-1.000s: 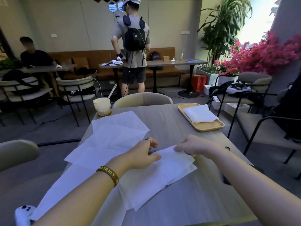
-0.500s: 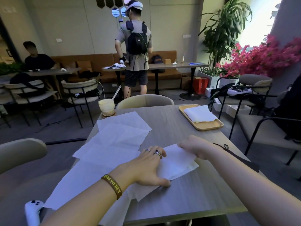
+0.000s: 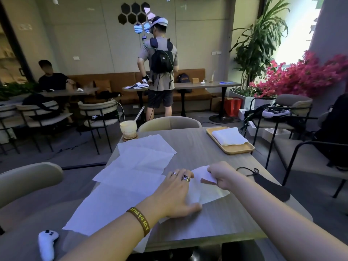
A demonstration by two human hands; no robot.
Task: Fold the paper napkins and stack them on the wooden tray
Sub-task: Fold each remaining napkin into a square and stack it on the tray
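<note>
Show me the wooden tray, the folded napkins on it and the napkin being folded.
wooden tray (image 3: 240, 147): head view, bare near end.
folded napkins (image 3: 227, 136): head view, top sheet.
napkin being folded (image 3: 205, 192): head view, its uncovered middle.

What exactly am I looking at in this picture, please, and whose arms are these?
There is no machine here: a person wears a wide-angle camera on the head, so the one picture looks forward and down over their own two arms. The left hand lies flat on a partly folded paper napkin, pressing it to the table, while the right hand pinches its far edge. Beside it lie more unfolded napkins. At the far right stands the wooden tray with folded napkins on it. A drink with a straw, a black face mask and, bottom left, a white controller are there too.
</note>
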